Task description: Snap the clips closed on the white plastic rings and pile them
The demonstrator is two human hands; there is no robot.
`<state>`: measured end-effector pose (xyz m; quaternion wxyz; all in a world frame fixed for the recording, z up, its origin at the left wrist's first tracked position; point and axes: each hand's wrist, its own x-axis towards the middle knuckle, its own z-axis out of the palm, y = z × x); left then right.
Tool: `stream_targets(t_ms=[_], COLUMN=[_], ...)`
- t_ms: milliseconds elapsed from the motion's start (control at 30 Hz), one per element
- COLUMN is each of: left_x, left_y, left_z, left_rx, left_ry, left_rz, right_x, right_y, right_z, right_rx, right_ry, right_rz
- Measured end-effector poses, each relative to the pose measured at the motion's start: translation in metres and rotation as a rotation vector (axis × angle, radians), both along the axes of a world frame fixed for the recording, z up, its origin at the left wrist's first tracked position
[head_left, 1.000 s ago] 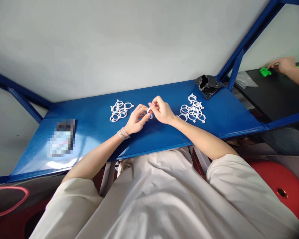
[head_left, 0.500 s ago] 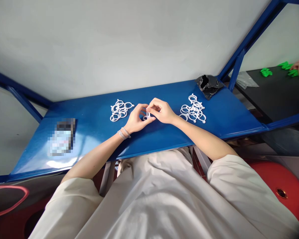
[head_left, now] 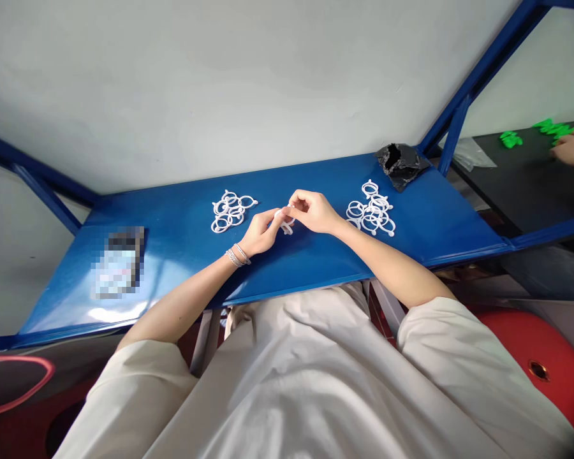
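My left hand (head_left: 262, 233) and my right hand (head_left: 314, 212) meet above a blue metal table (head_left: 172, 223). Between their fingertips they pinch a small white plastic ring (head_left: 287, 224), partly hidden by my fingers. Silver bracelets (head_left: 236, 256) circle my left wrist. Nearest my left hand lies a tangled pile of white plastic rings (head_left: 228, 211). A second pile of white rings (head_left: 370, 210) lies just beyond my right hand. Both piles rest on the tabletop, untouched by my hands.
A pixelated phone (head_left: 119, 262) lies at the table's left. A crumpled black plastic bag (head_left: 400, 164) sits at the back right. On a black table (head_left: 511, 185) to the right, a co-worker's hand (head_left: 573, 148) works near green plastic pieces (head_left: 555, 129).
The white ring has turned between my fingers, and my hands have drawn closer around it. The co-worker's hand has shifted among the green pieces.
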<state>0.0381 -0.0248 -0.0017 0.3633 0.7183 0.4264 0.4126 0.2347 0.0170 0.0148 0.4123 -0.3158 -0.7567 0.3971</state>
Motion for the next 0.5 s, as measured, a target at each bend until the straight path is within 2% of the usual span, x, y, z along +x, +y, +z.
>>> stream_targets(t_ms=[167,267,333,500], left_x=[-0.0008,-0.0007,-0.0008,-0.0025], left_y=[0.0043,0.006,0.0065,0.0078], left_z=[0.0001,0.0006,0.0007,0.0008], left_rx=[-0.093,-0.131,-0.159,-0.292], left_ry=[-0.128,-0.221,-0.28,-0.406], left_rz=[0.051,0.042,0.035,-0.027], right_x=[-0.0063,-0.0069,-0.0055,0.0012], right_y=[-0.0012,-0.0006,0.0011,0.0041], right_z=[-0.0028,-0.0025,-0.0025,-0.0034], right_rx=[-0.285,-0.357,-0.299,-0.03], right_ry=[0.13,0.166,0.149,-0.014], right_rz=[0.128,0.165,0.148,0.141])
